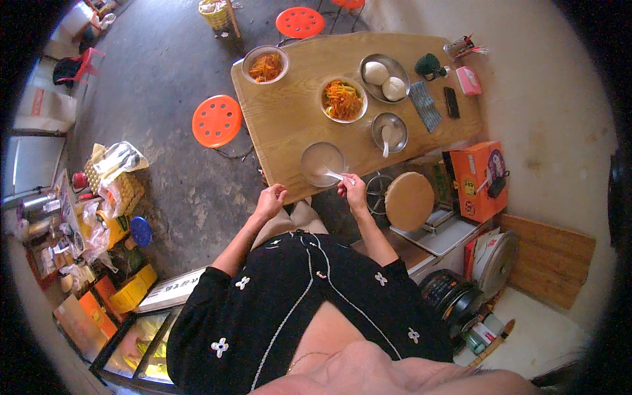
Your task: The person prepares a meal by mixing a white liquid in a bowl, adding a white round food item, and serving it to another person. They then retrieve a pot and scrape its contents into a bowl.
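Observation:
My right hand (353,191) grips the handle of a white spoon (336,175), whose bowl end dips into pale, cloudy liquid in a round bowl (316,157) near the table's front edge. At the table's left front corner rests my left hand (271,200), fingers bent; whether anything is under them is hidden. Right of my bowl, a metal bowl (392,118) holds pale liquid and another white spoon (386,143). Beyond them are a bowl of shredded orange vegetables (342,101) and a metal dish (399,63) with two white steamed buns (376,73).
The wooden table (291,116) also carries a second bowl of orange shreds (265,66), a blue cloth (425,106), a dark oblong object (451,102) and a pink tissue pack (468,81). An orange stool (217,121) stands left; an orange box (478,180) stands right.

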